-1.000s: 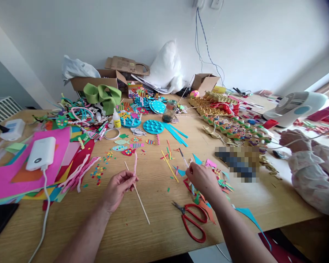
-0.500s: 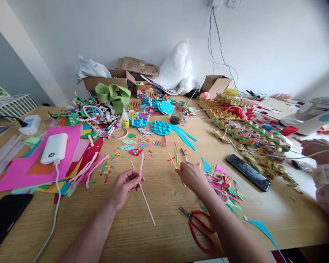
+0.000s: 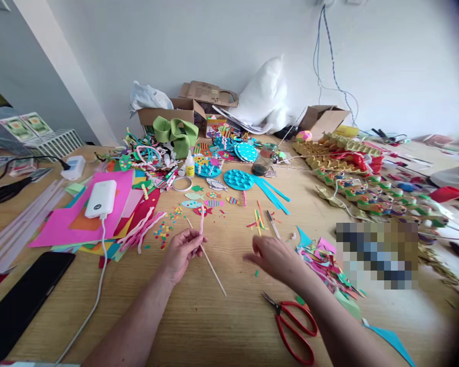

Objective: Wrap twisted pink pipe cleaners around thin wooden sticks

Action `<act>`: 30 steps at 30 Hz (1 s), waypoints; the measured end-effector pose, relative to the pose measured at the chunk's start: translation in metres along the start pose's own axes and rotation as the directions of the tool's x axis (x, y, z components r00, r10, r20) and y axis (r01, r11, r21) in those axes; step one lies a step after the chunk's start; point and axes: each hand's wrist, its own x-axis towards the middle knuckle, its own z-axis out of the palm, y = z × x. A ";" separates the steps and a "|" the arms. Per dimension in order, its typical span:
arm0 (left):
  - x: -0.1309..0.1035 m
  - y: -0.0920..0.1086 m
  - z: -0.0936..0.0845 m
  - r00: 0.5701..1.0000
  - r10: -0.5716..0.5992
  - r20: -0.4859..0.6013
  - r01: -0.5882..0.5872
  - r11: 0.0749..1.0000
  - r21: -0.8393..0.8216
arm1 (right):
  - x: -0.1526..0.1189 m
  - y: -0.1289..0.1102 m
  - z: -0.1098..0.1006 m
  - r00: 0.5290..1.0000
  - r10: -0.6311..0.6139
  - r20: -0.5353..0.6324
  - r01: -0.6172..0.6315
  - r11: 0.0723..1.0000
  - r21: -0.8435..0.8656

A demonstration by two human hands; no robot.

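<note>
My left hand (image 3: 185, 251) is closed round a thin wooden stick (image 3: 214, 271) and a pale pink pipe cleaner (image 3: 202, 220) that stands up from the fingers. The stick slants down to the right, past the fingertips. My right hand (image 3: 271, 255) hovers over the table, fingers apart, with nothing visible in it. Just beyond it lie thin yellow, green and orange paper strips (image 3: 258, 220) and a slim pen-like tool (image 3: 273, 224). Red-handled scissors (image 3: 290, 321) rest below my right hand. Decorated paper fish (image 3: 214, 203) lie farther back.
Coloured paper (image 3: 80, 214) under a white power bank (image 3: 101, 199) is at left, near a black phone (image 3: 26, 295). Paper scraps (image 3: 331, 265) lie right of my right hand. A glue bottle (image 3: 190, 165), glass jar (image 3: 263, 159) and egg trays (image 3: 367, 183) stand farther back.
The view has swung to the left. My right hand has moved back from the paper strips and its fingers have opened. The left hand keeps its hold on the stick and pipe cleaner.
</note>
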 end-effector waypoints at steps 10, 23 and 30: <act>0.000 0.000 0.001 1.000 -0.009 0.009 0.010 0.998 -0.056 | -0.081 0.035 0.057 0.951 0.162 0.262 -0.135 0.984 -0.119; -0.002 -0.003 0.005 0.997 0.073 0.018 -0.075 0.990 0.117 | 0.038 -0.068 0.033 0.932 -0.351 0.090 0.044 0.358 0.933; 0.006 -0.001 -0.002 0.963 0.180 -0.200 -0.144 0.972 0.184 | 0.058 -0.069 0.058 0.986 -0.131 -0.107 0.142 0.302 0.943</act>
